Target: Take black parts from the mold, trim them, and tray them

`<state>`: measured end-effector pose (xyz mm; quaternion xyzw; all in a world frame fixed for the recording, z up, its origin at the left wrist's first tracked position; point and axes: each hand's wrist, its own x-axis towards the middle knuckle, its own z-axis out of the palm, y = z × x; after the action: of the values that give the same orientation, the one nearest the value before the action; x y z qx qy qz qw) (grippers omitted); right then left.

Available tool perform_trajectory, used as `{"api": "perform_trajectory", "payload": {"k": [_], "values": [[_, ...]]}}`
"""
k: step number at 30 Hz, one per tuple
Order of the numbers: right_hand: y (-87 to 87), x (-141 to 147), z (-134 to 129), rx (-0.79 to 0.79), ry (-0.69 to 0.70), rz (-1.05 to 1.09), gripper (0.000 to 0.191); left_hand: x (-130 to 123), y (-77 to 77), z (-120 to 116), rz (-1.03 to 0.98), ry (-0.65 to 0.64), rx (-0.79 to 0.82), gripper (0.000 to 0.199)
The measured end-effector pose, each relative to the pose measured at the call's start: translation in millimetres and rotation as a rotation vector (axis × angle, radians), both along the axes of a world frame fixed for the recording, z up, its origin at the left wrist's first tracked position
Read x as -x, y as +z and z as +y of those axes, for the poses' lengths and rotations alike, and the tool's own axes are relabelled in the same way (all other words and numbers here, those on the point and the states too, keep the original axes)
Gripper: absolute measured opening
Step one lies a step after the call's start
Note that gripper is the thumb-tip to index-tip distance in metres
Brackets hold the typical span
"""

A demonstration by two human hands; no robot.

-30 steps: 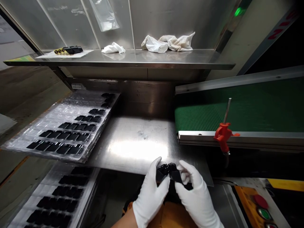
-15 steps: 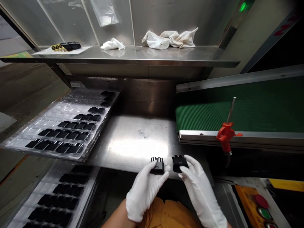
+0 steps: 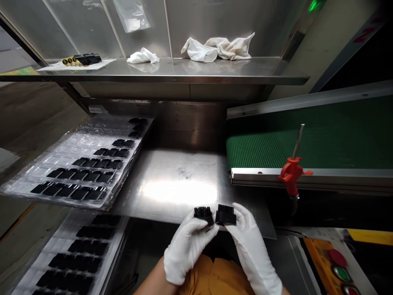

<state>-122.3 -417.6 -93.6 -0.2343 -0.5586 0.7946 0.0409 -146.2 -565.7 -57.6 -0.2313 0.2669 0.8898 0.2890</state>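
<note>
L hand [image 3: 187,250] grips blk connector [image 3: 203,216]; R hand [image 3: 253,250] grips 2nd connector [image 3: 225,215].

Left hand [image 3: 187,252] and right hand [image 3: 253,254] hide the black parts' [image 3: 215,215] undersides; left of the grip, a tray [image 3: 115,241] runs off frame!

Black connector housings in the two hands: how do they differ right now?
The left-hand housing shows a row of rounded openings along its top end; the right-hand housing shows a flatter, squarer face. The left-hand housing tilts in the left hand, while the right-hand housing sits more level at the fingertips of the right hand. Both are black, look similar in size, and are held side by side at the edge of the steel plate.
</note>
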Motion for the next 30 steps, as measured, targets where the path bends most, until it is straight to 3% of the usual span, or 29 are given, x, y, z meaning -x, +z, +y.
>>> {"api": "perform_trajectory", "payload": {"k": [6,13,18,21,24,27,30], "values": [[6.5,-10,-2,-0.221,-0.058,0.094,0.046,-3,-1.6,-6,0.330,-0.108,0.082,0.029],[8.9,-17,-1,-0.166,-0.022,0.149,0.034,-4,-10.4,-18,0.597,-0.142,0.312,0.030],[1.6,-9,5,-0.124,0.073,0.102,0.037,-1,-7.4,-20,0.591,-0.180,0.380,0.033],[-18.1,6,11,-0.094,0.113,0.018,0.041,0,-12.1,-20,0.445,-0.193,0.331,0.035],[-50.9,24,20,-0.106,0.116,-0.037,0.044,-4,-23.0,-22,0.238,-0.137,0.228,0.029],[-82.9,42,30,-0.269,0.040,-0.062,0.038,-12,-34.9,-26,0.145,-0.080,0.199,0.028],[-102.2,55,36,-0.401,-0.009,-0.088,0.031,-19,-43.1,-28,0.132,-0.058,0.204,0.027]]}}
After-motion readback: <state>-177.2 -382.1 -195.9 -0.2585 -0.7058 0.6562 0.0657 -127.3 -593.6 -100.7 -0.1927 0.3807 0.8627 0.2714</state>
